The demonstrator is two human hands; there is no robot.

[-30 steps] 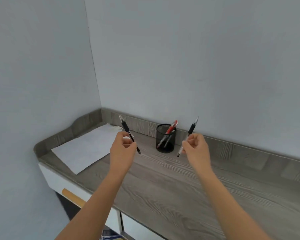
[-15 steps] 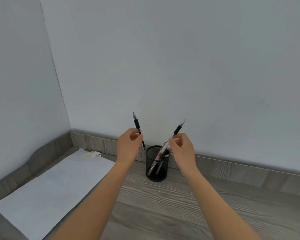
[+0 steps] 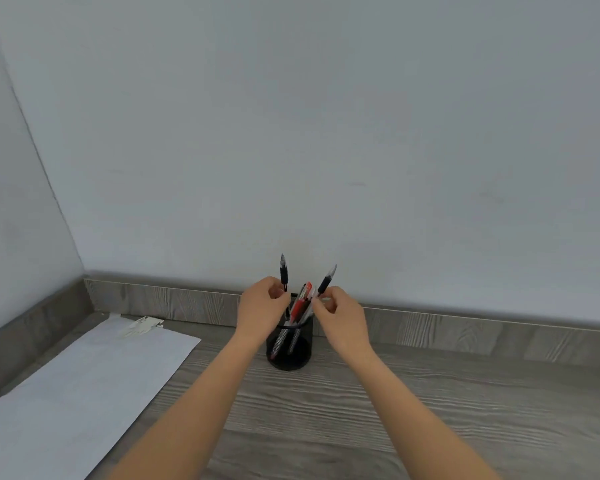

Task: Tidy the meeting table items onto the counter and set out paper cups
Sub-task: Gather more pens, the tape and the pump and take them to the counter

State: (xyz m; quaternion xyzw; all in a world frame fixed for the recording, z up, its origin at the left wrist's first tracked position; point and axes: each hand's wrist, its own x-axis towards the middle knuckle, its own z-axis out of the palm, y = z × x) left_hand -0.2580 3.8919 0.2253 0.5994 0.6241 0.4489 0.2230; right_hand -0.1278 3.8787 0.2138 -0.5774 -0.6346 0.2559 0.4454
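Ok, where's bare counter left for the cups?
The counter is bare right of the pen cup, along the back ledge. Left of it the paper sheet covers most. Both hands, left and right, crowd the cup.

Each hand pinches a black pen over the mesh pen cup (image 3: pixel 289 351): left hand (image 3: pixel 262 308), right hand (image 3: pixel 340 315). The cup stands on the grey counter (image 3: pixel 430 403) and holds a red pen (image 3: pixel 302 303). White paper (image 3: pixel 77 386) lies to its left.

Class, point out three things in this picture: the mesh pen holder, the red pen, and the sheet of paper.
mesh pen holder (image 3: pixel 293 355): head view, on its front wall.
red pen (image 3: pixel 300 304): head view, on the red barrel above the rim.
sheet of paper (image 3: pixel 84 386): head view, on the middle of the sheet.
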